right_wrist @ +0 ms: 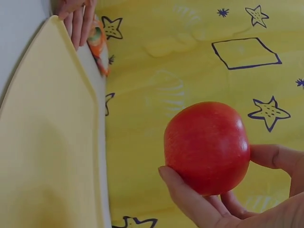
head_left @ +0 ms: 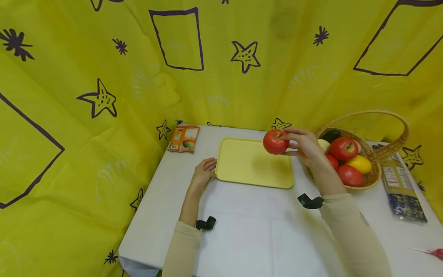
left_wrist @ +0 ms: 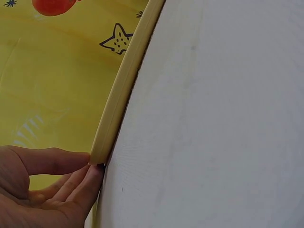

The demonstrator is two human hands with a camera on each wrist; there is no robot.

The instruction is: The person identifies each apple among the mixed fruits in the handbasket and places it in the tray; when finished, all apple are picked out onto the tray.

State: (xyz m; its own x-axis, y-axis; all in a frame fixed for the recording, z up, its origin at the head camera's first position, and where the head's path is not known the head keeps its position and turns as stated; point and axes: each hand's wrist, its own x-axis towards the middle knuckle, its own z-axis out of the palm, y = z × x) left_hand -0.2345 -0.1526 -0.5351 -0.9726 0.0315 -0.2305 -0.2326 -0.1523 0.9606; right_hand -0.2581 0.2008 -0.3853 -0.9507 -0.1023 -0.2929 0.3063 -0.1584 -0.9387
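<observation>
A red apple [head_left: 275, 142] is held up over the right part of the yellow tray [head_left: 254, 163] by my right hand [head_left: 304, 144]. In the right wrist view, thumb and fingers grip the apple [right_wrist: 207, 148] from its sides. My left hand [head_left: 203, 173] is at the tray's near left corner. The left wrist view shows the thumb against the tray's rim [left_wrist: 116, 104] and the other fingers under it, pinching the corner. The tray lies on the white table, with the apple's shadow on it.
To the right stands a wicker basket [head_left: 375, 179] with a tall handle, holding several red, yellow and green fruits. An orange packet [head_left: 184, 139] lies at the back left. A flat plastic-wrapped pack [head_left: 403, 188] and a red-handled tool [head_left: 437, 252] lie at far right. Yellow curtains surround the table.
</observation>
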